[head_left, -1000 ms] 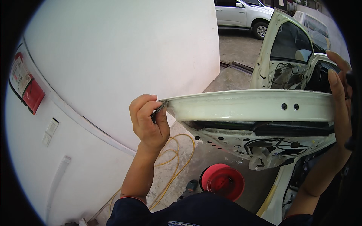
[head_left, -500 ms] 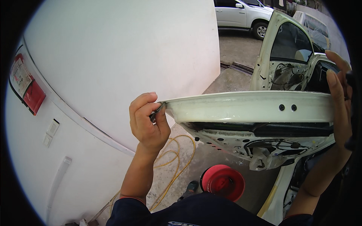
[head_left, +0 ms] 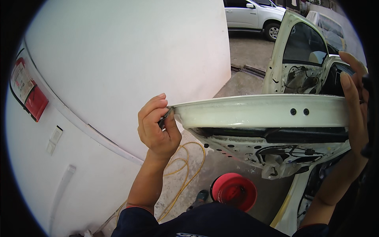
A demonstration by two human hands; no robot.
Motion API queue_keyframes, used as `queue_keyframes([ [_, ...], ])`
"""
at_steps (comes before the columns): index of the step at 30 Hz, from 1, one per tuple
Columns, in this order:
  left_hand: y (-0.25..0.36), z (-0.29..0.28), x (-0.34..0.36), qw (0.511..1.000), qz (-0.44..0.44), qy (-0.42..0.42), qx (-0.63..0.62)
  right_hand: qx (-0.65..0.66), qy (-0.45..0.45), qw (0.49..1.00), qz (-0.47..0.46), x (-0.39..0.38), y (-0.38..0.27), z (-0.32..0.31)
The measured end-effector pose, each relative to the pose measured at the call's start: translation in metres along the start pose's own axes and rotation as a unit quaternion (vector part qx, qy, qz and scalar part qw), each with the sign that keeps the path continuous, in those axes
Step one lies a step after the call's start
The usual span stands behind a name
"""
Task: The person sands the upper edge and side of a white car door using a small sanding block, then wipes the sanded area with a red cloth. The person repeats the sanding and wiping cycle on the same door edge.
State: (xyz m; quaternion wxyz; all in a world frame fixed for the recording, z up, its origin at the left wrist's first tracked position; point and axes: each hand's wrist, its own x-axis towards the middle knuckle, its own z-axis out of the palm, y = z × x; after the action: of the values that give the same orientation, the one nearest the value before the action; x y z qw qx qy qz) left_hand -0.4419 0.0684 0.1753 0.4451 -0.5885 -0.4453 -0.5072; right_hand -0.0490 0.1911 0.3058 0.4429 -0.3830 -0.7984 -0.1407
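Directly in front of me a pale cream car door (head_left: 244,112) stands with its painted edge toward me and its stripped inner side below. At the left end of that edge, my left hand (head_left: 158,128) pinches a small folded dark grey sheet (head_left: 163,120) between thumb and fingers, pressed against the rim. The sheet is mostly covered by the fingers, so its kind is not certain. My right hand (head_left: 357,94) is raised by the door's right end, fingers stretched up and apart. Whether its palm rests on the door is hidden at the picture's edge.
Below the door, a red bucket (head_left: 252,193) stands on the concrete beside my foot, and a yellow hose (head_left: 203,158) lies in loops. A white wall (head_left: 118,59) runs along the left. Another stripped door (head_left: 272,75) stands open beyond; a silver vehicle (head_left: 242,15) is parked behind.
My left hand has shifted very slightly to the right, still pinching the sheet at the door's rim. My right hand stays almost where it was.
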Motion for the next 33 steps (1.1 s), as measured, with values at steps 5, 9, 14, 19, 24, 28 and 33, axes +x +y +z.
queue_keyframes([
  [5, 0.0, -0.001, 0.0, 1.0, -0.002, -0.003, -0.001, 0.002, 0.001, 1.0, -0.005, 0.0, -0.001, 0.001],
  [9, 0.0, 0.0, 0.0, 1.0, 0.002, 0.0, -0.003, 0.004, 0.001, 1.0, -0.005, 0.002, -0.002, 0.001],
  [14, -0.001, 0.002, -0.003, 1.0, -0.014, 0.006, 0.002, 0.005, 0.004, 1.0, -0.006, 0.002, -0.004, 0.001],
  [19, -0.007, -0.005, -0.015, 0.999, -0.032, -0.011, 0.037, 0.004, 0.005, 1.0, -0.01, 0.002, -0.004, -0.001],
  [24, -0.002, -0.013, -0.039, 0.99, -0.134, 0.021, 0.036, 0.004, 0.005, 1.0, -0.015, 0.003, -0.003, -0.001],
  [28, 0.004, -0.009, -0.048, 0.986, -0.158, 0.048, -0.02, 0.001, 0.007, 1.0, -0.02, 0.002, -0.001, 0.0],
  [33, 0.007, -0.005, -0.048, 0.983, -0.168, 0.063, -0.029, -0.011, 0.012, 1.0, -0.023, 0.002, 0.008, -0.001],
])
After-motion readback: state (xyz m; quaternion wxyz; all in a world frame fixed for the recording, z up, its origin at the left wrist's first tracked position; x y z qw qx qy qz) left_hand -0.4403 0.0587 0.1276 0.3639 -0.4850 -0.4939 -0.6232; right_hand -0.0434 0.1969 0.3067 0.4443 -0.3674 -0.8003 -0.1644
